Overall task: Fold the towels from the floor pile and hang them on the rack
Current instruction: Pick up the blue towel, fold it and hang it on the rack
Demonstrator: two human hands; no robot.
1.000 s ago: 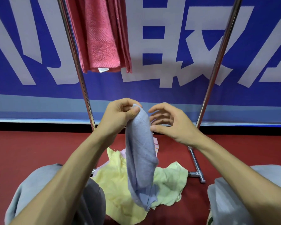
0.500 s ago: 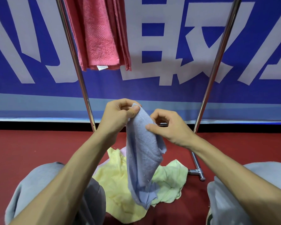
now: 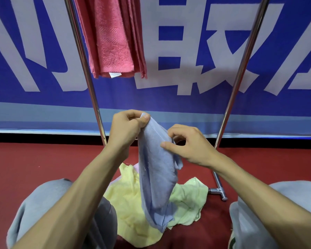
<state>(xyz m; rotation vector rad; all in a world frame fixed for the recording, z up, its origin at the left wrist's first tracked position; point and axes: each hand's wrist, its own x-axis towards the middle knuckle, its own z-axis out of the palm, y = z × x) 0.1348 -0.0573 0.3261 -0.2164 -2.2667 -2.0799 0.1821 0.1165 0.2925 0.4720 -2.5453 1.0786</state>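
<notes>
A lavender-blue towel [image 3: 156,180] hangs in front of me above the floor pile. My left hand [image 3: 127,128] pinches its top corner between thumb and fingers. My right hand [image 3: 188,144] grips the towel's right edge a little lower, thumb on the cloth and fingers curled behind. Below lies the pile: a yellow towel [image 3: 129,209], a pale green towel [image 3: 188,203] and a bit of pink cloth under them. The chrome rack [image 3: 90,83] stands behind, with a folded pink-red towel [image 3: 113,38] hanging from its top at the left.
The rack's right post [image 3: 241,72] runs down to a foot [image 3: 218,190] on the red floor [image 3: 43,164]. A blue banner [image 3: 187,97] with large white characters covers the wall. My knees in grey trousers [image 3: 43,209] flank the pile.
My right hand has closed on the towel's right edge and slid down and to the right along it, spreading the cloth a little. My left hand kept its pinch on the top corner.
</notes>
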